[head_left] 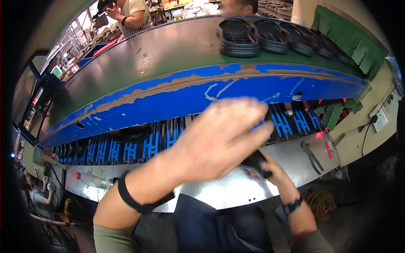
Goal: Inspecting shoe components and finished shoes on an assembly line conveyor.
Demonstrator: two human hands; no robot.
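Over metal bench [236, 189], R hand [270, 166] fingers grip black sole [254, 162]; L hand [219, 137] fingers loosely spread.

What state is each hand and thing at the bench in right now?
left hand: raised over the conveyor, fingers loosely curled, blurred, holding nothing visible
right hand: grip closed on dark shoe sole
dark shoe sole: held above the metal bench
stacked black soles: resting on the green top belt
pliers: lying on the metal bench, untouched
plastic bottle: lying on its side

We are seeing a black shoe sole [255, 163] lying over the metal ledge's near edge, mostly hidden. It is sitting gripped in the right hand [270, 168].
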